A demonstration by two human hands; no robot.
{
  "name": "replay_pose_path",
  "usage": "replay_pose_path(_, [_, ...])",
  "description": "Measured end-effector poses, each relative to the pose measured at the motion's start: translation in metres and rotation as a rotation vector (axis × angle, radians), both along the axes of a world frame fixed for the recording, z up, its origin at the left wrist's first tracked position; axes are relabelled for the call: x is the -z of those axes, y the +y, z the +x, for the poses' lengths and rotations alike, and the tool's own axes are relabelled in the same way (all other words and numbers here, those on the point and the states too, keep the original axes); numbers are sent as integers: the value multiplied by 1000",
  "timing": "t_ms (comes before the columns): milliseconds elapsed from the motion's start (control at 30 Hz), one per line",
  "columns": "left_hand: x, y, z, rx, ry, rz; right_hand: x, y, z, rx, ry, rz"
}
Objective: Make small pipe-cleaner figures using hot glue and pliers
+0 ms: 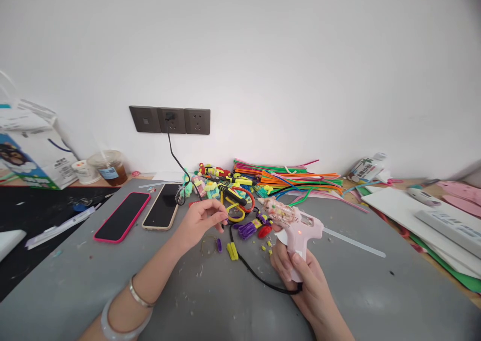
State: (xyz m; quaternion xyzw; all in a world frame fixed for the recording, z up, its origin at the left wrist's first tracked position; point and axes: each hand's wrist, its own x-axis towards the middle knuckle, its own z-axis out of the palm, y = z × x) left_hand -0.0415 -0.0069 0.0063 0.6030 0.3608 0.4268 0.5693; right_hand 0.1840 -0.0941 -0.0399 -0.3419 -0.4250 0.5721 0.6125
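My right hand (291,266) is wrapped round the handle of a pale pink hot glue gun (303,236). Its nozzle, caked with dried glue, points up and left, and a small orange light glows on its side. A clear glue stick (355,242) sticks out of its back. My left hand (205,221) is closed in a pinch left of the gun; whatever it holds, if anything, is too small to tell. Between the hands lie a purple pipe-cleaner piece (248,229), a red piece (264,231) and a yellow piece (232,251).
Bundles of coloured pipe cleaners (300,181) lie along the wall. At left are a pink-cased phone (123,217), a second phone (161,207) and a drink cup (111,169). A black cord (259,280) runs from the gun. White boards (406,216) are stacked at right.
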Motion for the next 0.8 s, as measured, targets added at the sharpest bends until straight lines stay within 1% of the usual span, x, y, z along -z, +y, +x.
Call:
replay_pose_path(100, [-1,0,-1,-40,-13,16,1,0,0,10,-12,-2])
replay_pose_path(267, [3,3,-4,-78,4,-57,12,2,4,17,-16,29])
replay_pose_path(400, [9,9,-7,-173,-11,-89,20,3,7,-2,-23,63])
replay_pose_path(567, [12,13,-11,-269,49,-82,23,3,8,17,-24,75])
replay_pose_path(633, [11,13,-12,-280,75,-83,22,3,7,32,-25,85])
replay_pose_path(800, [12,13,-13,-260,147,-79,18,3,4,68,-2,75])
